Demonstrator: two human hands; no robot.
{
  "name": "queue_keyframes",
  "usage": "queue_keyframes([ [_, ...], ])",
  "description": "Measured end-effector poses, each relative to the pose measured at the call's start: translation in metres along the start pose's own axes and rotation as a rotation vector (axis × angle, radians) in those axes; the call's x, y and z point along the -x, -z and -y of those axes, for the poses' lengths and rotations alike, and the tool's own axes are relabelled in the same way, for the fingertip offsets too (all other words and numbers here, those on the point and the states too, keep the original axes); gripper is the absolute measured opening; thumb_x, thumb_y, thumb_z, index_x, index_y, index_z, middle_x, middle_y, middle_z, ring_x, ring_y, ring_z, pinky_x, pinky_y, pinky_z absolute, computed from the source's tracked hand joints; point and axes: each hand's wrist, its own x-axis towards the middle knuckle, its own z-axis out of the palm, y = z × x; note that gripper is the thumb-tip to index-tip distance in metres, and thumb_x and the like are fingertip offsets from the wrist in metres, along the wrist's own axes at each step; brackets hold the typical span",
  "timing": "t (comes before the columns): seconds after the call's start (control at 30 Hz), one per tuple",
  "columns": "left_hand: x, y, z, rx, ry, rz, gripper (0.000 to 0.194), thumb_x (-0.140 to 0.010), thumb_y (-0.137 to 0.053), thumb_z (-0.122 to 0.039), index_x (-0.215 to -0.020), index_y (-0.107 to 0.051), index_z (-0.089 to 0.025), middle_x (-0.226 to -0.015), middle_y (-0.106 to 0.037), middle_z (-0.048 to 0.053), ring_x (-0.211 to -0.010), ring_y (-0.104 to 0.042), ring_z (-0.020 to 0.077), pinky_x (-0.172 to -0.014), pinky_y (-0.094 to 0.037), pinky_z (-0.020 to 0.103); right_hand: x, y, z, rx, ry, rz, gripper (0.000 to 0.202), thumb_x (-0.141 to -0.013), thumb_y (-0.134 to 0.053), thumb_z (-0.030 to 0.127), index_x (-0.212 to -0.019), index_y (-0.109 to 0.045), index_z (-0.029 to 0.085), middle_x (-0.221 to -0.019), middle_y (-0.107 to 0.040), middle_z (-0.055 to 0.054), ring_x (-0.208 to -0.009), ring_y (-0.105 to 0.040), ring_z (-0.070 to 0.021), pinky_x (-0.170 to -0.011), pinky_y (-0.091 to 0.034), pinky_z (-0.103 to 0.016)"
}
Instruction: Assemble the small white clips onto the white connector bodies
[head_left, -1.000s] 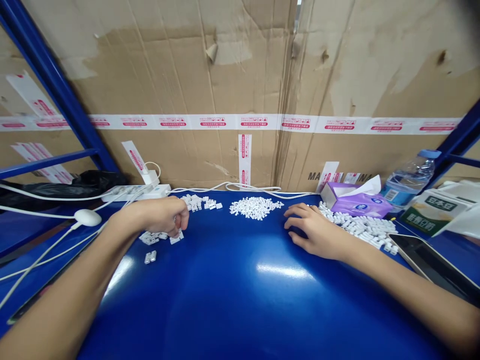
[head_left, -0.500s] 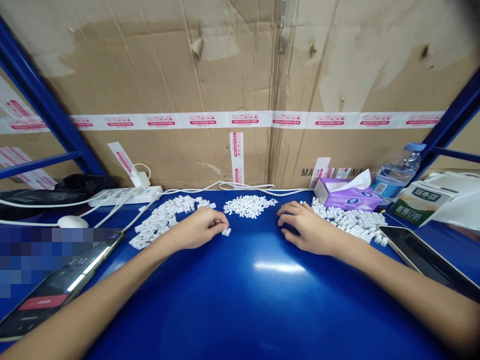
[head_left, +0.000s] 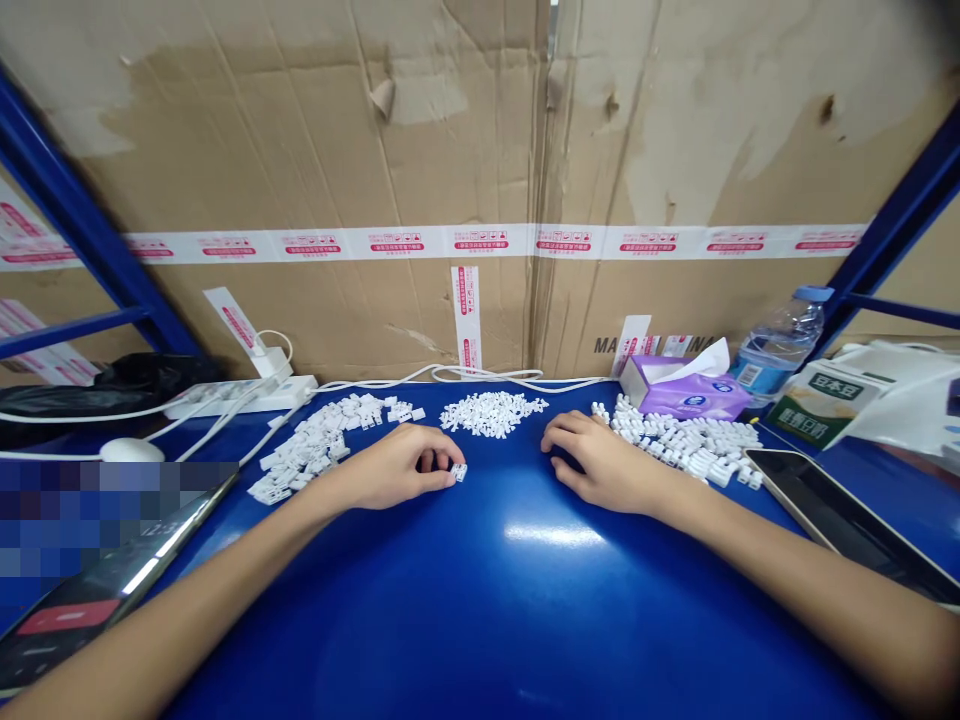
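Observation:
Between thumb and fingertips my left hand (head_left: 409, 465) pinches a small white plastic piece (head_left: 460, 472) just above or on the blue table (head_left: 450, 600). My right hand (head_left: 596, 460) hovers low over the table, its fingers curled downward and slightly apart, beside the right pile of white pieces (head_left: 690, 442); nothing shows in it. Between the hands, farther back, is a pile of tiny white parts (head_left: 491, 412). A third pile, of flat white pieces (head_left: 311, 445), lies behind my left forearm.
A phone (head_left: 112, 590) lies at left, another phone (head_left: 847, 510) at right. Along the back are a power strip (head_left: 240, 396) with cables, a purple tissue pack (head_left: 686, 390), a water bottle (head_left: 780, 345) and a green-white carton (head_left: 829, 400). Cardboard (head_left: 337, 130) stands behind.
The whole view has shifted slightly. My left hand has moved a little right and nearer with the white piece, which now shows more. My right hand has shifted slightly left.

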Motion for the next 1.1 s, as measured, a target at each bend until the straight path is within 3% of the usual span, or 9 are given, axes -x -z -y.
queue_keyframes([
  [0.13,0.002,-0.017,-0.017,-0.008,0.001,-0.006,0.018,-0.083,-0.072,-0.033,-0.096,-0.079,-0.022,-0.083,-0.068,0.001,-0.076,-0.059,0.0173,-0.07,-0.045,0.029,-0.001,-0.002,0.001,0.002,-0.007,-0.014,0.017,-0.09,-0.055,0.013,-0.103,-0.064,0.018,-0.109,-0.066,-0.011,-0.104,-0.06,-0.0284,-0.095,-0.043,-0.05],
  [0.27,0.002,-0.039,-0.036,-0.039,0.034,-0.103,0.018,-0.086,-0.07,-0.034,-0.101,-0.079,-0.03,-0.089,-0.068,0.0,-0.087,-0.062,0.0206,-0.084,-0.043,0.037,-0.004,-0.006,0.002,0.014,-0.018,-0.029,0.015,-0.09,-0.056,0.014,-0.101,-0.064,0.018,-0.107,-0.066,-0.011,-0.101,-0.059,-0.0276,-0.091,-0.045,-0.046],
  [0.4,-0.001,-0.052,-0.039,-0.057,0.053,-0.164,0.02,-0.087,-0.071,-0.037,-0.105,-0.078,-0.033,-0.09,-0.07,-0.001,-0.092,-0.061,0.0228,-0.091,-0.039,0.043,-0.007,-0.01,0.003,0.021,-0.036,-0.063,0.013,-0.089,-0.057,0.015,-0.099,-0.064,0.019,-0.102,-0.067,-0.01,-0.099,-0.058,-0.0275,-0.089,-0.044,-0.045],
  [0.6,-0.003,-0.049,-0.029,0.032,0.052,-0.192,0.036,-0.08,-0.077,-0.039,-0.112,-0.075,-0.024,-0.094,-0.069,0.002,-0.088,-0.062,0.0215,-0.083,-0.046,0.038,-0.009,-0.011,0.003,0.025,-0.038,-0.073,0.012,-0.088,-0.057,0.016,-0.098,-0.065,0.017,-0.101,-0.066,-0.009,-0.096,-0.057,-0.0266,-0.087,-0.043,-0.044],
  [0.93,-0.004,-0.047,-0.024,0.005,0.025,-0.23,0.025,-0.084,-0.073,-0.039,-0.104,-0.076,-0.024,-0.092,-0.067,0.002,-0.084,-0.064,0.02,-0.078,-0.049,0.035,-0.008,-0.012,0.0,0.01,-0.029,-0.082,0.011,-0.09,-0.057,0.018,-0.099,-0.064,0.019,-0.103,-0.067,-0.009,-0.098,-0.057,-0.0264,-0.087,-0.043,-0.043],
  [1.1,-0.001,-0.047,-0.025,-0.086,-0.008,-0.228,0.027,-0.088,-0.07,-0.038,-0.112,-0.072,-0.024,-0.099,-0.067,0.004,-0.093,-0.064,0.0226,-0.084,-0.049,0.039,-0.008,-0.012,-0.002,0.003,-0.026,-0.079,0.012,-0.091,-0.058,0.019,-0.1,-0.065,0.019,-0.104,-0.067,-0.009,-0.098,-0.057,-0.0263,-0.089,-0.043,-0.044],
])
